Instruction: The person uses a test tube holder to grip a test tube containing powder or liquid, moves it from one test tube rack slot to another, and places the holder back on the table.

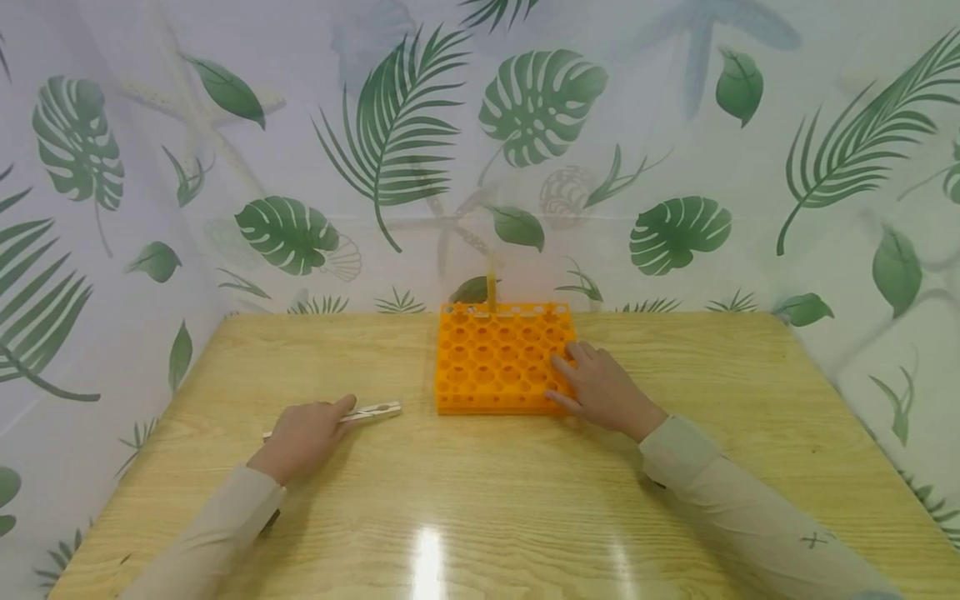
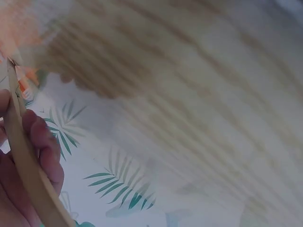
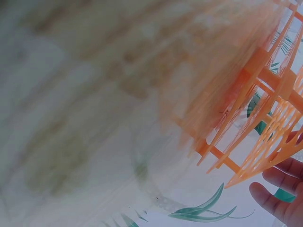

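My left hand [image 1: 307, 432] grips a wooden test tube clamp [image 1: 382, 410] over the left part of the table. Its jaw end points right, toward the rack, and its tail sticks out behind the hand. In the left wrist view, fingers and thumb lie on both sides of the wooden clamp [image 2: 29, 175]. An orange test tube rack [image 1: 498, 404] with rows of round holes stands at mid-table. One slim yellow tube [image 1: 492, 287] rises upright from its back row. My right hand [image 1: 603, 390] rests on the rack's right side with fingers extended, touching its edge.
The wood-grain table [image 1: 480, 492] carries the rack and reaches back to a white, leaf-printed cloth [image 1: 450, 167] hanging close behind it. The same cloth runs along both sides. Light glares off the table's front.
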`<move>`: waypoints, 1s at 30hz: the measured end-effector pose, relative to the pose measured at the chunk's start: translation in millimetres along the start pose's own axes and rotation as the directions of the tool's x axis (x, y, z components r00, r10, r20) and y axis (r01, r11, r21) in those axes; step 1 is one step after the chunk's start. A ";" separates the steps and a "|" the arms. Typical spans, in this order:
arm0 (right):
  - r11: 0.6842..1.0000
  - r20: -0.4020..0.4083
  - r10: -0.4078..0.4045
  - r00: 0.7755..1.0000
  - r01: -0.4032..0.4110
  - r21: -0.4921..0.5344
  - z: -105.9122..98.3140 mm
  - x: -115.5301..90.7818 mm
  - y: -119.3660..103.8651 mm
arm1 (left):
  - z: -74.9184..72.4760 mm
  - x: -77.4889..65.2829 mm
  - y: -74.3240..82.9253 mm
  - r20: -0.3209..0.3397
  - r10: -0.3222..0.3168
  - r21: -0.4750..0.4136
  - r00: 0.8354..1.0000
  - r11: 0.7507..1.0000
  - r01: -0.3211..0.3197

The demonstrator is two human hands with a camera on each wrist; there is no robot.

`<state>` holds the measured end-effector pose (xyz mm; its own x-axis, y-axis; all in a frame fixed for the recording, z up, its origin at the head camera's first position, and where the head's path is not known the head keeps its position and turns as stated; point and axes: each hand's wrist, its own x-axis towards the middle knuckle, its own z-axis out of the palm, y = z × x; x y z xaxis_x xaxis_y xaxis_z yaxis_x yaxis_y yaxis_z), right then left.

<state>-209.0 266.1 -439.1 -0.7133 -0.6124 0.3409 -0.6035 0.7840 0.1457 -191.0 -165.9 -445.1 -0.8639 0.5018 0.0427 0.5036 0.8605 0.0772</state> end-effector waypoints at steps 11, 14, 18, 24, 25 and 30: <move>1.000 0.015 0.008 1.000 -0.008 0.007 0.2 0.1 0.3 | -0.9 -1.3 -3.9 0.011 0.013 0.023 1.000 1.000 -0.013; 1.000 0.025 0.013 1.000 -0.013 0.009 -0.1 0.2 -0.1 | -1.3 -1.3 -4.4 0.007 0.016 0.032 1.000 0.999 -0.017; 1.000 0.032 0.017 0.999 -0.017 0.010 -0.9 0.4 -0.1 | -3.4 -1.2 -4.4 -0.001 0.024 0.042 1.000 0.999 -0.024; 1.000 0.024 0.012 1.000 -0.012 0.008 -2.2 0.8 -0.3 | -5.9 -1.9 -4.1 -0.025 0.038 0.073 0.999 0.997 -0.036; 1.000 0.022 0.011 1.000 -0.011 0.007 -2.1 0.9 -0.4 | -5.8 -2.1 -4.1 -0.030 0.039 0.079 0.999 0.996 -0.037; 1.000 0.016 0.005 1.000 -0.005 0.002 -2.3 0.8 -0.7 | -4.3 -1.6 -5.1 -0.043 0.041 0.091 0.998 0.995 -0.037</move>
<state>-208.2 265.3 -436.8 -0.7215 -0.6103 0.3269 -0.6009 0.7866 0.1423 -192.1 -171.4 -441.3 -0.8416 0.5328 0.0888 0.5337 0.8456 -0.0155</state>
